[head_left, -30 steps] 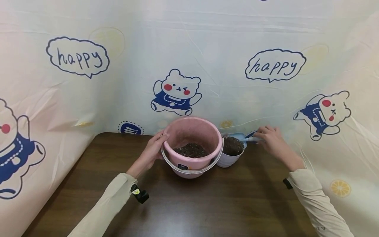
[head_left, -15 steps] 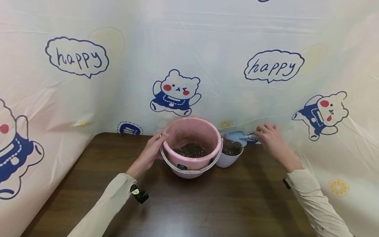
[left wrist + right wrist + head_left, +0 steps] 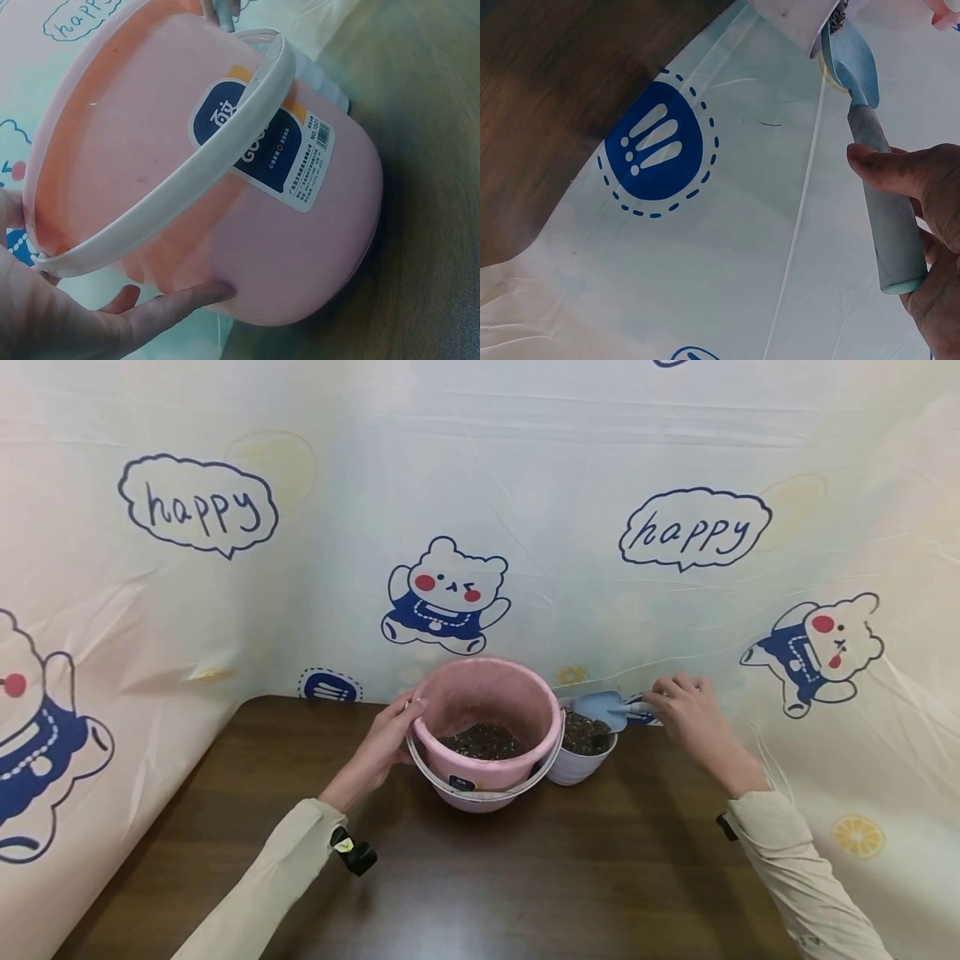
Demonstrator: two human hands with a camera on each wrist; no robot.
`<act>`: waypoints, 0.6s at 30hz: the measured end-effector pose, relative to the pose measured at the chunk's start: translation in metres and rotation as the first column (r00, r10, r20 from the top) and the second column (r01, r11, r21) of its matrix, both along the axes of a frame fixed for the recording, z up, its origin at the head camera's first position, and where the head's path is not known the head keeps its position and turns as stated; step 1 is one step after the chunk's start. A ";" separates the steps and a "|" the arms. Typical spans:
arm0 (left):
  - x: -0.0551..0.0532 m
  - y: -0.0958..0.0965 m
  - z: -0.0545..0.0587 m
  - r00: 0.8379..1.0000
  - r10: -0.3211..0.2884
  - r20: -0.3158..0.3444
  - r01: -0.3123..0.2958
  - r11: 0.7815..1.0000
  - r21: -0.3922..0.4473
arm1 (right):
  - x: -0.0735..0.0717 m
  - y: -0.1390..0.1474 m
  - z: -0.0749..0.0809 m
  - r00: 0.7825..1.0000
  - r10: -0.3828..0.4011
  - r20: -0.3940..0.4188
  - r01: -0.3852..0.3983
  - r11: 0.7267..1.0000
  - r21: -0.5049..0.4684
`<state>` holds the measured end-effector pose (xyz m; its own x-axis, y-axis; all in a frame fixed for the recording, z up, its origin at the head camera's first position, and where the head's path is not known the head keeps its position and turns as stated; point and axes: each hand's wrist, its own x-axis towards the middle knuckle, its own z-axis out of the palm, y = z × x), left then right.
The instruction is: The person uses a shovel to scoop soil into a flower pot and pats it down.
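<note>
A pink bucket (image 3: 498, 772) with a white handle (image 3: 161, 214) hanging across its front stands on the table, dark soil (image 3: 486, 742) in its bottom. My left hand (image 3: 386, 731) grips its left rim, thumb over the edge; in the left wrist view a finger presses along the bucket's side. Just right of the bucket is a small white pot (image 3: 577, 767) holding dark soil (image 3: 583, 732). With my right hand (image 3: 688, 708) I hold a small trowel by its grey handle (image 3: 889, 202). Its blue blade (image 3: 604, 707) slants over the pot's back right rim.
A brown wooden table (image 3: 450, 885) lies under both containers. Close behind its back edge hangs a pale printed sheet (image 3: 555, 510), which also covers both sides. My right knuckles are near that sheet. A label (image 3: 262, 142) is on the bucket.
The trowel's blade has lifted and turned, and more of its blue face shows over the pot. The soil in the pot sits lower than before. My left hand and the bucket stay put.
</note>
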<state>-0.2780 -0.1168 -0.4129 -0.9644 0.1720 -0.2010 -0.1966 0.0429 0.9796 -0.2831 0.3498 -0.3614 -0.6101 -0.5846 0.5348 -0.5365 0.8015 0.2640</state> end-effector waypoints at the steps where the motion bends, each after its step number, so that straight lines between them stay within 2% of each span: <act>1: 0.000 0.000 0.000 1.000 0.000 0.001 0.000 1.000 0.000 | 0.000 0.000 0.000 1.000 -0.002 0.003 0.002 1.000 -0.002; 8: 0.000 0.000 -0.001 1.000 0.002 0.003 -0.002 1.000 0.000 | -0.002 -0.001 0.001 1.000 -0.006 -0.012 0.005 0.999 -0.035; 13: 0.000 -0.001 -0.001 1.000 0.002 -0.003 -0.002 1.000 0.001 | -0.001 -0.002 0.003 0.998 0.005 -0.069 -0.007 0.999 -0.040; 18: 0.000 -0.001 0.000 1.000 -0.003 -0.003 0.003 1.000 0.000 | 0.000 -0.005 0.009 0.990 -0.023 -0.136 0.009 0.995 -0.096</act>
